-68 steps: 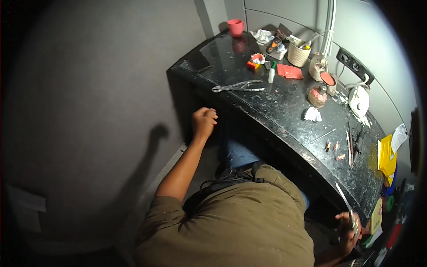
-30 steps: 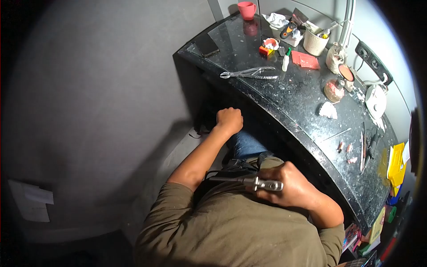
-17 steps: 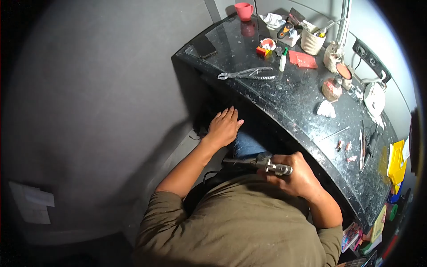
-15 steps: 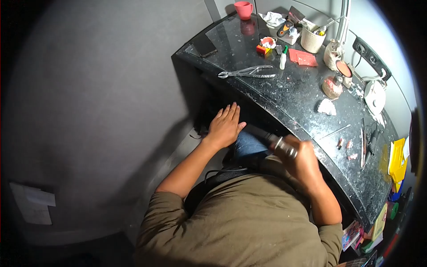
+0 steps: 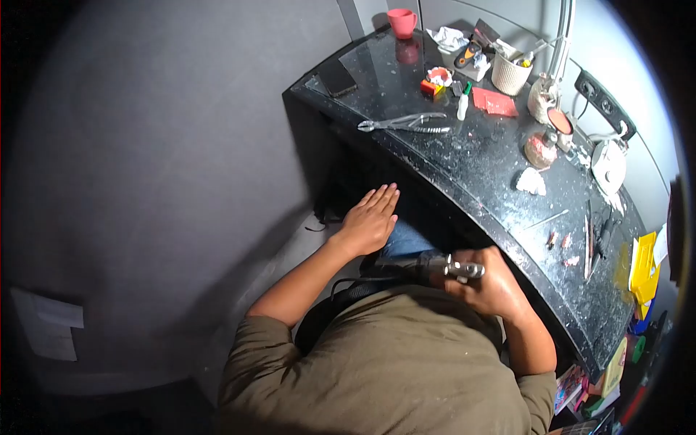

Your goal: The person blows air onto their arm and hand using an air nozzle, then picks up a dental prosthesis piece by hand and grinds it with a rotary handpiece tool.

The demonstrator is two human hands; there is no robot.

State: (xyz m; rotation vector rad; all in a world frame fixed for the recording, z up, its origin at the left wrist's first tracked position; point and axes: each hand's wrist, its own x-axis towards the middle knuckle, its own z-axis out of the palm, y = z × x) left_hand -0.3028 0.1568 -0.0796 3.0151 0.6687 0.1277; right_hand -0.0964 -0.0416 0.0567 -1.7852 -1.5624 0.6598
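My left hand is stretched flat with its fingers straight, over or against the blue jeans on my thigh, below the bench's front edge. It holds nothing. In my right hand, closed around it, is a dark tool with a shiny metal part. Its dark end points left across my lap, and its exact kind cannot be made out. On the bench beyond my hands lie metal dental forceps, a white dental cast and a thin metal instrument.
The curved black bench bounds my right side. It carries a phone, a pink mug, a ribbed cup of tools, pink wax sheets and a stained bottle. A power strip is on the wall.
My right hand has lowered toward my lap, and the tool has swung to lie nearly level, pointing left. My left hand has shifted slightly down and right, still flat.
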